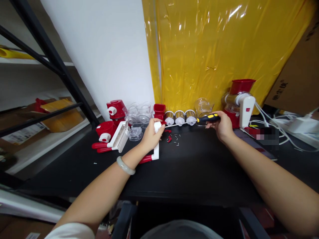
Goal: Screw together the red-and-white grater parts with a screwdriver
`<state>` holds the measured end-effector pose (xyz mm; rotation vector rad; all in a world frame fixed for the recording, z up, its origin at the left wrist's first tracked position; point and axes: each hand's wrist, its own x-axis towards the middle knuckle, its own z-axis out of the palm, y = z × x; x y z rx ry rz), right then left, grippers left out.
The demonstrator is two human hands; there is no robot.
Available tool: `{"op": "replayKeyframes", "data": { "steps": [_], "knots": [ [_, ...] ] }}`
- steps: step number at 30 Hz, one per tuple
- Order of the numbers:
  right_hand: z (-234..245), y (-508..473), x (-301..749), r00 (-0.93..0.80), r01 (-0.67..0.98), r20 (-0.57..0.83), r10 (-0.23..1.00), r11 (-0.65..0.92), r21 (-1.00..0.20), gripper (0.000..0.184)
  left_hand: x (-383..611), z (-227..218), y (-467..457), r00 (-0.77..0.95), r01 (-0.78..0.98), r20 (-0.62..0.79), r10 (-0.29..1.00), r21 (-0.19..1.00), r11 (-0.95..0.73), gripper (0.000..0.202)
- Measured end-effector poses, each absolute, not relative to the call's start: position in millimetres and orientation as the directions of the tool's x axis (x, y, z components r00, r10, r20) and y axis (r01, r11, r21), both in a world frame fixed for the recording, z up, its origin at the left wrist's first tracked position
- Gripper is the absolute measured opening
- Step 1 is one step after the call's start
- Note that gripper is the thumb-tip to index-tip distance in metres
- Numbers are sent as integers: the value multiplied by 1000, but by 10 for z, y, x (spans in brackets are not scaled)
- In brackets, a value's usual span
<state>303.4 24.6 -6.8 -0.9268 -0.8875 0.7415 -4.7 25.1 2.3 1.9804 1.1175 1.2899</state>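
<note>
My left hand is closed around a white crank handle with a red grip at its lower end. In my right hand is a screwdriver with a black and yellow handle. Its long shaft runs leftward to the upper end of the crank handle; whether the tip sits in a screw cannot be made out. Below the shaft, several small screws and small red parts lie scattered on the black table.
Left are more white crank handles, red grater bodies and clear plastic parts. Metal grating drums line the back. An assembled red and white grater stands right, beside white cables. A black-framed shelf borders the left.
</note>
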Motion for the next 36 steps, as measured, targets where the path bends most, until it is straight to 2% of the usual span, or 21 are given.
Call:
{"op": "replayKeyframes", "data": {
  "steps": [9, 22, 27, 36],
  "knots": [
    [-22, 217, 3000, 426, -150, 336, 840, 432, -889, 11, -52, 14, 258, 205, 346, 486, 850, 776, -527, 32],
    [-31, 217, 2980, 446, -85, 393, 804, 476, -875, 39, -47, 33, 239, 204, 354, 478, 855, 778, -519, 33],
    [-35, 201, 2980, 460, -35, 369, 808, 432, -901, 41, -44, 37, 232, 205, 354, 469, 859, 783, -511, 33],
    [-22, 225, 2993, 438, -259, 252, 863, 389, -884, 33, -52, 13, 254, 214, 359, 470, 856, 777, -517, 33]
  ]
}}
